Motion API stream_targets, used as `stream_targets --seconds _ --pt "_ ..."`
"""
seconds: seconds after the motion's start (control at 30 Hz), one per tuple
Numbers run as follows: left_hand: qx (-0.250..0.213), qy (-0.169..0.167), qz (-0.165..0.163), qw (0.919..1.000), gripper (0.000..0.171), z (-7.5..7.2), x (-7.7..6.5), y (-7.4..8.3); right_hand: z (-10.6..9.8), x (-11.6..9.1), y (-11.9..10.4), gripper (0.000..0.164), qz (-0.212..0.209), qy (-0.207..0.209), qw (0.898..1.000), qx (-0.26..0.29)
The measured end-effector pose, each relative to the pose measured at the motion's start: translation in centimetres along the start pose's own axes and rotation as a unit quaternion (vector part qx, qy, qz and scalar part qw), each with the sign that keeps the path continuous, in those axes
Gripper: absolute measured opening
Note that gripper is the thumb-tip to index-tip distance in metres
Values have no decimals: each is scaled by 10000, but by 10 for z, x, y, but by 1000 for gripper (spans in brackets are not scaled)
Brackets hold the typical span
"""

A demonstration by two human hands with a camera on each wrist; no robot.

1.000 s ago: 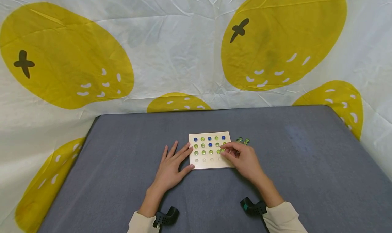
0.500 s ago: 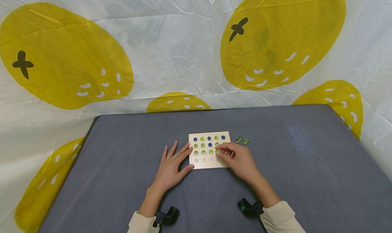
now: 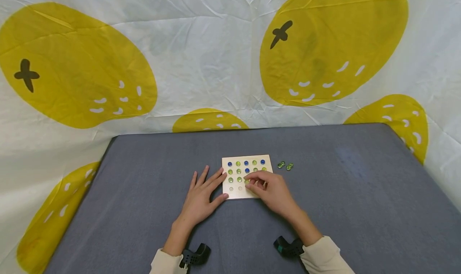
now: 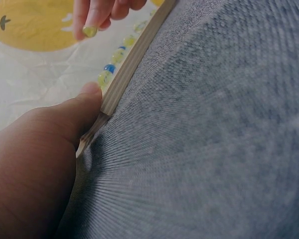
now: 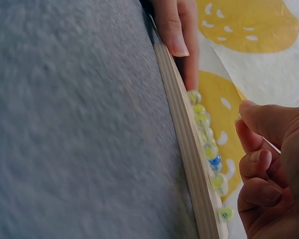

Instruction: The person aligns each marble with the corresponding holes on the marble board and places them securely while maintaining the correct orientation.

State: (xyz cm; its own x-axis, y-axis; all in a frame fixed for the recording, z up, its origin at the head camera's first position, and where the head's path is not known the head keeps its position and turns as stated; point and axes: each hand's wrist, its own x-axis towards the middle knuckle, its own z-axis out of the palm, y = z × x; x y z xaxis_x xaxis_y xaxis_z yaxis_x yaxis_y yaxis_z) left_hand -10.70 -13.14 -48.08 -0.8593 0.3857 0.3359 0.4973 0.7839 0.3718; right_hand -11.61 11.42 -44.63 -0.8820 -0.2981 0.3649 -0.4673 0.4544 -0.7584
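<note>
A pale wooden board (image 3: 235, 195) lies on the table, its rows of round hollows holding green marbles (image 3: 230, 180) and several blue marbles (image 3: 246, 163). Two bare hollows of the near row show; my right hand hides the rest of that row. My left hand (image 3: 199, 198) has its fingers spread, with fingertips and thumb resting on the board's left edge. My right hand (image 3: 275, 190) pinches a green marble (image 4: 89, 32) between thumb and index finger, just above the board. In the right wrist view the pinched marble is hidden behind the thumb.
Several loose green marbles (image 3: 289, 167) lie on the grey cloth-covered table (image 3: 144, 178), just right of the board. A white curtain (image 3: 212, 65) with yellow shapes hangs behind the table. Each wrist wears a black camera mount (image 3: 196, 254).
My right hand has moved left over the board with the green marble, uncovering marbles at the board's right side. The left hand and the board have stayed put.
</note>
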Motion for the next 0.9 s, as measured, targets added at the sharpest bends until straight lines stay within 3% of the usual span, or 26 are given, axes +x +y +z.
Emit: stream_targets --seconds 0.3,0.9 --pt "-39 11 2 10000 60 -1 1 1 14 1 -3 16 -177 -128 9997 141" --pt "-12 56 75 10000 60 0 0 0 31 2 -5 18 -117 -238 9995 174"
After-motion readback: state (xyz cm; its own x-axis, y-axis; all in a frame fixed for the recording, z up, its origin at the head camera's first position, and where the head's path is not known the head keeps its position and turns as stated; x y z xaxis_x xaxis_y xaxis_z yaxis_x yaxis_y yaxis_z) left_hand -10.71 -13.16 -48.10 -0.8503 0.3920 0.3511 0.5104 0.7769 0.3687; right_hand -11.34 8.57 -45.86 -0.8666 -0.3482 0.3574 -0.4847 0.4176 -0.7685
